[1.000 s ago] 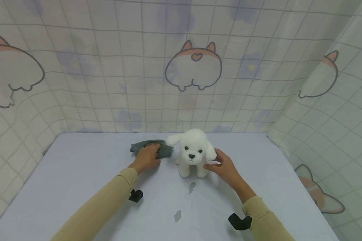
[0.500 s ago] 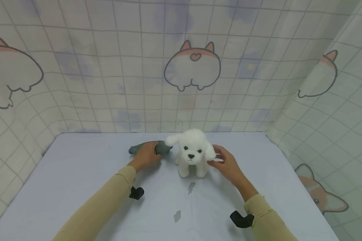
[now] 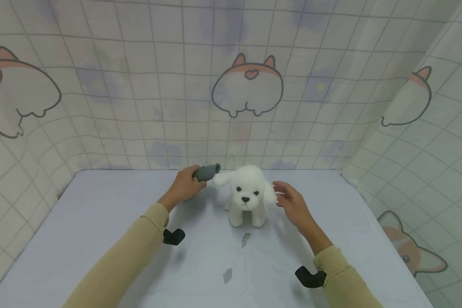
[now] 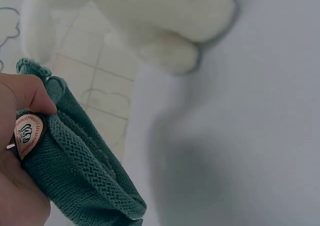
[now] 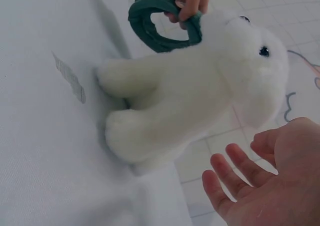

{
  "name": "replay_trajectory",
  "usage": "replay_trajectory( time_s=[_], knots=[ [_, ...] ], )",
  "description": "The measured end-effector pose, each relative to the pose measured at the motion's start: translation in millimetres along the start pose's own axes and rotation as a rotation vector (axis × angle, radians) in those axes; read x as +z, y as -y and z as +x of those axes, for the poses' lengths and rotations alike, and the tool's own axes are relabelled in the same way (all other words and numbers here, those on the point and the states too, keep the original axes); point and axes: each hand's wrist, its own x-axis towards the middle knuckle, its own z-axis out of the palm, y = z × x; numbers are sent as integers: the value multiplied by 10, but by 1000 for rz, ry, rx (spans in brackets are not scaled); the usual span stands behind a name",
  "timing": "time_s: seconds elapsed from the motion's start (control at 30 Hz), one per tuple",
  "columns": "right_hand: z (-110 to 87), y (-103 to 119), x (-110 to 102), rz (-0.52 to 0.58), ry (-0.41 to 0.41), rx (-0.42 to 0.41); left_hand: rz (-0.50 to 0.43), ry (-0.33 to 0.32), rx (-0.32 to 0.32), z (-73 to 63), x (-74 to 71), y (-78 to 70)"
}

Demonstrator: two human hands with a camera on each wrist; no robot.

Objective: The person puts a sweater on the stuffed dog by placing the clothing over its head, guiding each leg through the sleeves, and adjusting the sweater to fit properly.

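My left hand (image 3: 185,183) had the green knit (image 4: 85,171) pinched, plush dog (image 3: 246,199) just right of it. My right hand (image 3: 294,204) hung loose, holding nothing, so a snagged ear (image 3: 222,178) could've tipped the dog imo.

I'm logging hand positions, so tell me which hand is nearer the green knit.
Left. The left hand grips the green knit; the right hand is across the toy dog from it, holding nothing.
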Motion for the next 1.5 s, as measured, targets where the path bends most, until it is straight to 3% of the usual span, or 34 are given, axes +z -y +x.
replay_trajectory(
  time_s=[0.27, 0.53, 1.1, 1.5],
  knots=[
    [11, 85, -10, 47, -21, -1, -45, -7, 2, 12, -163, -161],
    [41, 160, 18, 50, -48, -2, -46, -18, 49, 11, -240, -363],
    [41, 289, 132, 53, -40, 4, -39, 7, 190, 2, -146, -855],
    [33, 319, 167, 69, -49, 8, 18, 83, 320, -8, -41, -1168]
  ],
)
